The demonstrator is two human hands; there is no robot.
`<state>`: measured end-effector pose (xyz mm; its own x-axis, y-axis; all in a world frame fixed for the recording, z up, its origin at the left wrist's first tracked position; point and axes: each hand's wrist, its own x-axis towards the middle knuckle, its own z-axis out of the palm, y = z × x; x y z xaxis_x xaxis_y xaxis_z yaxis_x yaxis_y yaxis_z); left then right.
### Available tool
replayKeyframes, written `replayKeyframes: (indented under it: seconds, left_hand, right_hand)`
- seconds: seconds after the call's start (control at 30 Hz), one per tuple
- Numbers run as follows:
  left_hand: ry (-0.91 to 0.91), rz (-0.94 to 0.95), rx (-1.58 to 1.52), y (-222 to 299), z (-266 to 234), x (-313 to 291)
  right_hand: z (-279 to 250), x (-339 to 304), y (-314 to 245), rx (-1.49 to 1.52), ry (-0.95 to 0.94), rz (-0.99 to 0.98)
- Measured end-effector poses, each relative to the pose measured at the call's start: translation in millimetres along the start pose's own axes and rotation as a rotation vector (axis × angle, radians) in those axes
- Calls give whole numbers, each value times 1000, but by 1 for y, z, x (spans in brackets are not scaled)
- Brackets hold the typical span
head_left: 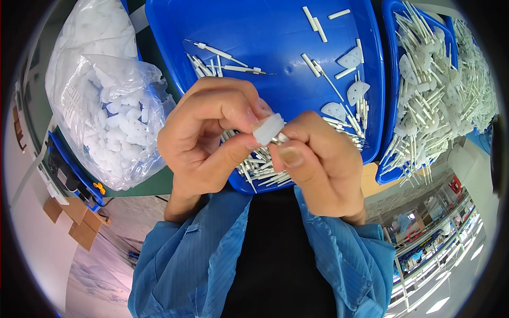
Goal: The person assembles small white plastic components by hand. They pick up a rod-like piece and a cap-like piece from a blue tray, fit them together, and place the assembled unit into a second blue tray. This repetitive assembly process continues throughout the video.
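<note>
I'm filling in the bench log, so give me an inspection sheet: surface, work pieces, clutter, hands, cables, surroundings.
Surface: green tabletop, partly visible around the large blue tray.
Work pieces: translucent white piece and small white part, between the hands.
Clutter: loose white rods in that tray; clear bag of white pieces at left; heaped second tray at right.
Hands: left hand pinches the white piece; right hand pinches the small part.
Cables: dark strand below the table edge, possibly a cable.
Surroundings: cardboard lower left, shelving lower right.
</note>
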<state>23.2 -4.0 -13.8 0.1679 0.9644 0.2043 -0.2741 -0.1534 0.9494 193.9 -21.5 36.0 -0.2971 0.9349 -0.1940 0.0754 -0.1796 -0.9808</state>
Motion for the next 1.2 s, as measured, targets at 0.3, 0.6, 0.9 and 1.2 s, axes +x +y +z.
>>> replayKeyframes:
  seconds: [0.3,0.6,0.9,1.2]
  left_hand:
    - [-32,185,258,3,0,4]
    - [101,194,85,-1,21,2]
    - [-139,432,390,-4,-7,9]
    - [32,288,202,-4,3,7]
  right_hand:
    - [9,-5,9,-589,181,-423]
    - [7,3,22,-410,195,-464]
    - [5,2,31,-362,128,-490]
    - [-7,0,26,71,4,-222]
